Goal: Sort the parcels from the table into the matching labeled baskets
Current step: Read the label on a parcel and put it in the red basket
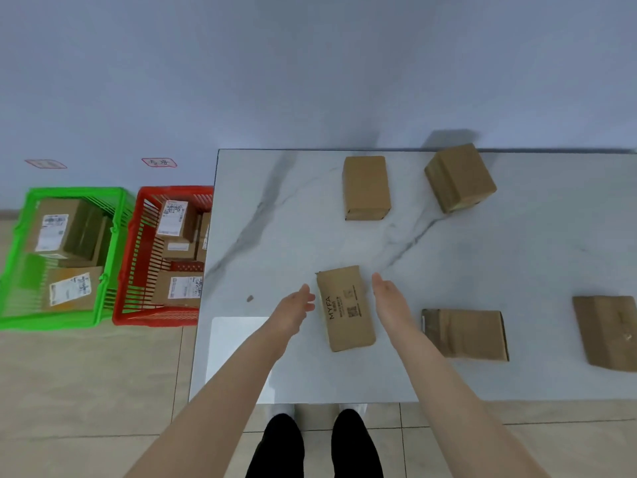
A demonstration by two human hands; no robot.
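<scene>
On table (pixel 275 208) | MYFA parcel (pixel 345 308) between left hand (pixel 299 307), right hand (pixel 389 300) (both spread, untouching)

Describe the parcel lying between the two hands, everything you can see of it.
The MYFA parcel is a small brown cardboard-coloured pack, lying flat on the marble-look table near its front edge, its long side running away from the person and slightly tilted. Its top face shows black "MYFA" print, small text and a QR code; no white shipping label shows. The left hand and right hand flank it, open, neither clearly touching it. It rests clear of the other boxes.
</scene>
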